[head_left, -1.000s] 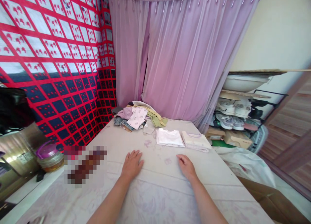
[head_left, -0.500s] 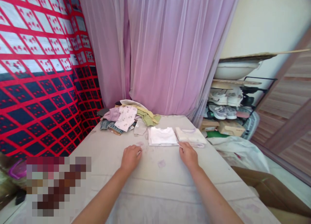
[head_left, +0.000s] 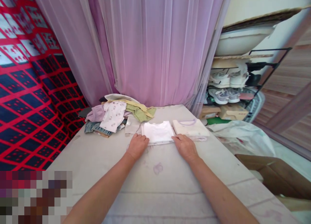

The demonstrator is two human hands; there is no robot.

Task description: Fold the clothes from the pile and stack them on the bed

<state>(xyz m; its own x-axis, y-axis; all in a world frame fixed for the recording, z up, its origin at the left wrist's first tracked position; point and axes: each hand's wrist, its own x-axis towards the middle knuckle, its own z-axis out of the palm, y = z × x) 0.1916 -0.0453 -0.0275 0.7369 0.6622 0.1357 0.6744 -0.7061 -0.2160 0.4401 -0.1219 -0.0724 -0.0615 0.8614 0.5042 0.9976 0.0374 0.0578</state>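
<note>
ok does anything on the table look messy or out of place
Yes: the heap of unfolded clothes at the far left corner is jumbled, unlike the folded white shirt and folded cream garment beside it. Faint purplish marks show on the table cover.

No text, label, brand, number or sign is showing legibly anywhere. The red and blue wall covering [head_left: 21, 97] is carrying only small repeated red marks inside its squares, too small to read as letters. The faint purple prints on the table cover [head_left: 157, 168] are looking like floral motifs, not writing. The boxes [head_left: 224, 112] under the shoe rack are showing no readable print, and the near left corner is being hidden by blur.
</note>
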